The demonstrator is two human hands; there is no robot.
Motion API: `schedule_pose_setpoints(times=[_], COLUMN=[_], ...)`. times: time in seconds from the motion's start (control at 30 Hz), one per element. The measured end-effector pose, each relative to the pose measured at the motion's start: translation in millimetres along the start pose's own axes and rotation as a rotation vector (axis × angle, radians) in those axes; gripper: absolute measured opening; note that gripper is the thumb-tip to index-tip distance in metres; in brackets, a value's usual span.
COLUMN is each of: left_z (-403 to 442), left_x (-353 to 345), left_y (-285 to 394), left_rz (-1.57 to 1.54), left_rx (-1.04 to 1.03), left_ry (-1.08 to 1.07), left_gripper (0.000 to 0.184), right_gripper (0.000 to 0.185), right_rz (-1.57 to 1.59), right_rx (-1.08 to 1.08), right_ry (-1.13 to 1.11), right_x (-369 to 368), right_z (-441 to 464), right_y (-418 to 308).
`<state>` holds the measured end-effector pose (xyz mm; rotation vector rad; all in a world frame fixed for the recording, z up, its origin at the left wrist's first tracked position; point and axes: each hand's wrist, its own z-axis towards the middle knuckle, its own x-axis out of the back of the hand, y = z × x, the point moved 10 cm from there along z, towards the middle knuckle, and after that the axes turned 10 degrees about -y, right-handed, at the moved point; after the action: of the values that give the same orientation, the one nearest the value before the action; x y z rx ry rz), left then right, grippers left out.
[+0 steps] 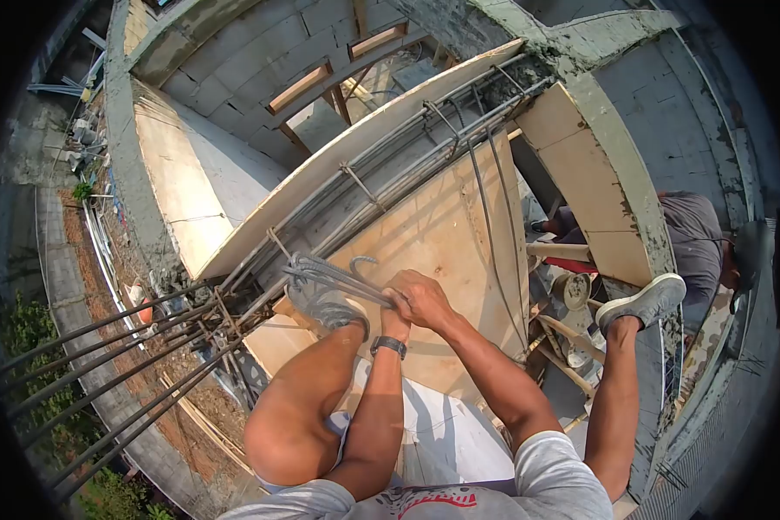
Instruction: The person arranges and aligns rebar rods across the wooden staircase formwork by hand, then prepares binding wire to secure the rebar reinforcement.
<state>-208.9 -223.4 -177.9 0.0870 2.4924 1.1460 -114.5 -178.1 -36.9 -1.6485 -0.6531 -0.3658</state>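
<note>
Right now the fingers of the right hand [421, 297] are curled hard around the tail of a bundle of bent steel stirrups [338, 276]. Left hand [396, 324] sits just below, against it, a dark watch [389, 346] on the wrist; its fingers are mostly hidden, so I cannot tell how they close. Bundle slants away from the knuckles, its looped end over the near shoe [319, 305].

Beyond it, a plywood-sided beam form [277, 204]: an open trough holding long reinforcing bars [472, 134], stirrups wrapped around them at intervals. More bars [147, 411] fan out past its left end. To the right, down in a gap, a round, pale vessel, bucket-like, among timber poles [572, 338]; contents too small to read.

Surface under the hands: a broad plywood panel [442, 225], sunlit, crossed by shadows. Other shoe [643, 303] planted on a rough concrete beam [620, 156]. Grey block walls [243, 69] farther off. A co-worker [693, 234] bends at far right. Low on the left, paving and greenery.
</note>
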Motion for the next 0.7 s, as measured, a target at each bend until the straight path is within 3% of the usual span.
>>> schedule_pose_setpoints(times=[0.07, 0.17, 0.3, 0.4, 0.7], left_z=[-6.0, -14.6, -20.3, -21.9, -22.7], left_x=[9.1, 7.1, 6.5, 10.3, 18.4], left_y=[-37.5, -50.6, -48.1, -47.9, -39.5], left_rz=[-0.037, -0.101, -0.119, -0.132, -0.154], left_rx=[0.099, 0.132, 0.137, 0.133, 0.124], left_ry=[0.064, 0.105, 0.116, 0.12, 0.114], left_gripper=[0.025, 0.026, 0.027, 0.027, 0.029], right_gripper=[0.019, 0.018, 0.019, 0.018, 0.019], right_rz=[-0.069, 0.113, 0.323, 0.323, 0.252], right_rx=[0.001, 0.071, 0.011, -0.075, 0.001], right_ry=[0.029, 0.201, 0.216, 0.152, 0.17], right_x=[-14.3, 3.0, -8.1, -15.9, -29.8], right_z=[-17.3, -30.6, -25.4, -19.4, -18.2], right_y=[2.6, -17.5, -7.9, -4.6, -14.7])
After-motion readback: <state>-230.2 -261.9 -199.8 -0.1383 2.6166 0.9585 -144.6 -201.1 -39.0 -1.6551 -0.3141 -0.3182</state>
